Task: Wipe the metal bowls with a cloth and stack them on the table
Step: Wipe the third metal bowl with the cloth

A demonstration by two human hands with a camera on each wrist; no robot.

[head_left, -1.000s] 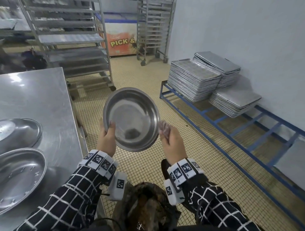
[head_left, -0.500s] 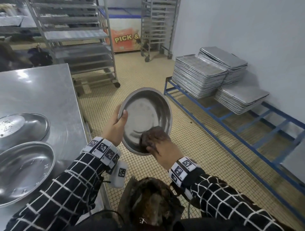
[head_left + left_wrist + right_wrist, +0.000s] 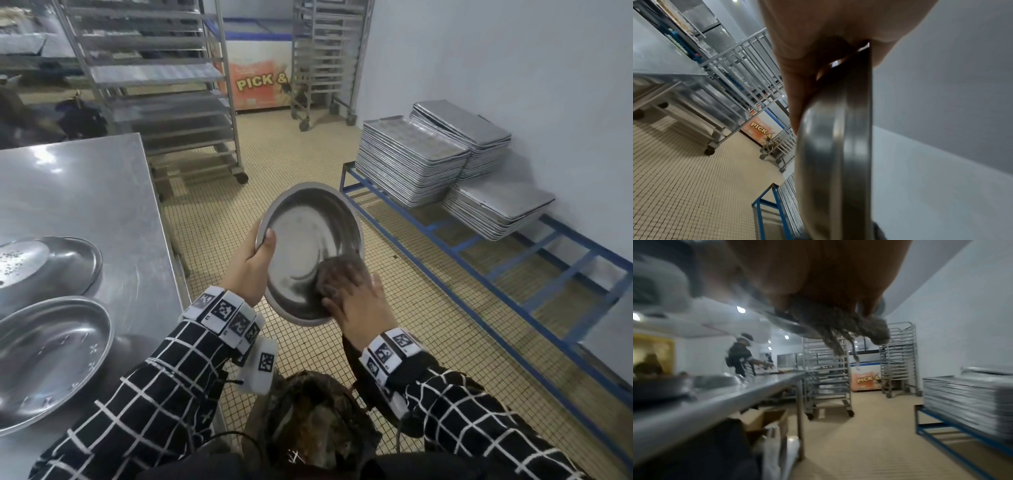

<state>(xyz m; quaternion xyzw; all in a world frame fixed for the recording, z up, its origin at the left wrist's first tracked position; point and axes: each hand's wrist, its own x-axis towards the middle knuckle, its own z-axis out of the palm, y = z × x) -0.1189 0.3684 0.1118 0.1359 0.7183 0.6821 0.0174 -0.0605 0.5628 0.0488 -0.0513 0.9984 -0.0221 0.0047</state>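
1. Holding a metal bowl (image 3: pixel 310 240) up over the tiled floor (image 3: pixel 219 212), the person stands just right of the bench (image 3: pixel 78 192); the bowl is off the bench and tilted, with its hollow facing the person.
2. The left hand (image 3: pixel 251 265) grips the bowl's left rim, thumb hooked over the edge on the inside and fingers behind it. The left wrist view shows the rim edge-on, pinched between thumb and fingers.
3. The right hand (image 3: pixel 358 301) lies at the bowl's lower right, pressing a dark cloth (image 3: pixel 337 274) against the inner wall. Its fingers spread over the cloth; the right wrist view shows frayed cloth (image 3: pixel 840 324) bunched under the palm, so it grasps the cloth.
4. Both hands touch the same bowl from opposite sides, the left higher, the right lower.
5. Two more bowls rest on the bench at the left: a near bowl (image 3: pixel 48 356) lying hollow up, and a far bowl (image 3: pixel 51 263) behind it, also hollow up.
6. Stacked metal trays (image 3: pixel 411 161) sit on a blue rack (image 3: pixel 479 274) along the right wall, well apart from the hands.
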